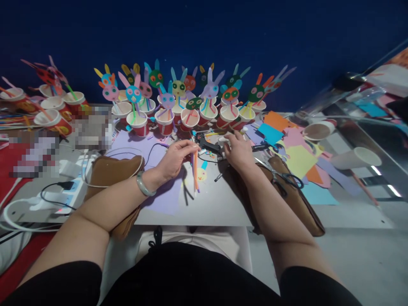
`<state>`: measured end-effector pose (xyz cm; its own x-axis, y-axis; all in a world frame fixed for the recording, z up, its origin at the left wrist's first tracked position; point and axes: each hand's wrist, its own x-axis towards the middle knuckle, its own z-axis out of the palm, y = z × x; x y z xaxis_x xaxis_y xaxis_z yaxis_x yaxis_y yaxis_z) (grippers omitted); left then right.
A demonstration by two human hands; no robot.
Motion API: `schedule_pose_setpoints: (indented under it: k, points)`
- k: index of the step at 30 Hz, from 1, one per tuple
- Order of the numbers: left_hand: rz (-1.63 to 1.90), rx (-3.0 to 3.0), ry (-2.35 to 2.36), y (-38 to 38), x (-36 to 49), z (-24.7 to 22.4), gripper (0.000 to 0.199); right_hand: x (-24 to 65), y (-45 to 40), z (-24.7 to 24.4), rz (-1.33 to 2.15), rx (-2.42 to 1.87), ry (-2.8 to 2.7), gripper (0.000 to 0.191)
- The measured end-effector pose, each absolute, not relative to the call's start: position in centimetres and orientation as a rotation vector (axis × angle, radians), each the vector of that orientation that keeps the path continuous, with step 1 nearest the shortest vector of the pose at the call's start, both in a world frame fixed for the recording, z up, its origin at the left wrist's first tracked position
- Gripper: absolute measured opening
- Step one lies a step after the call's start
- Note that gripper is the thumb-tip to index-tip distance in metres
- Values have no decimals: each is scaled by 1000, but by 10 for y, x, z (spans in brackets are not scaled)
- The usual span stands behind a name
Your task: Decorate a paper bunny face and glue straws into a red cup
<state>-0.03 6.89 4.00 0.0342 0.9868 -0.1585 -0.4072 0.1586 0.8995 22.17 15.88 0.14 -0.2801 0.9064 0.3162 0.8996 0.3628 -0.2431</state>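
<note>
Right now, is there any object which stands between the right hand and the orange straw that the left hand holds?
Yes. A black tool is in the gap between the right hand and the orange straw. Whether the right hand grips this tool is not clear from the picture.

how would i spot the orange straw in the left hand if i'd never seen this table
Start at the red paper cups along the back of the table, then come forward to the left hand, with the pale bracelet on its wrist. The orange straw hangs from its fingertips, its colour setting it apart from the thin purple strip beside it.
</note>
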Motion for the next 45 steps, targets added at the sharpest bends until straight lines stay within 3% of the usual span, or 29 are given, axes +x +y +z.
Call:
schedule_pose_setpoints:
  k: [4, 6, 11, 15, 23, 30, 45]
  points:
    - [1270, 869, 958, 69, -1, 38, 19, 215, 145, 12, 21, -1400, -2146, 23]
    - [1280, 927, 945, 68, -1, 36, 20, 208, 134, 20, 206, -1221, -2088, 21]
    - [1283, 1024, 932, 65, 0, 35, 24, 189, 102, 39, 856, -944, -1980, 42]
    - [1303, 1071, 956, 63, 1, 35, 27, 181, 88, 44, 1097, -917, -1951, 42]
    - [1276, 1078, 982, 65, 0, 33, 40, 180, 86, 42, 1158, -958, -1809, 43]
    - [1288, 1076, 941, 64, 2, 32, 32, 176, 83, 41, 1164, -923, -1730, 45]
    - [1180, 910, 945, 68, -3, 39, 42, 178, 91, 34, 1487, -781, -1580, 39]
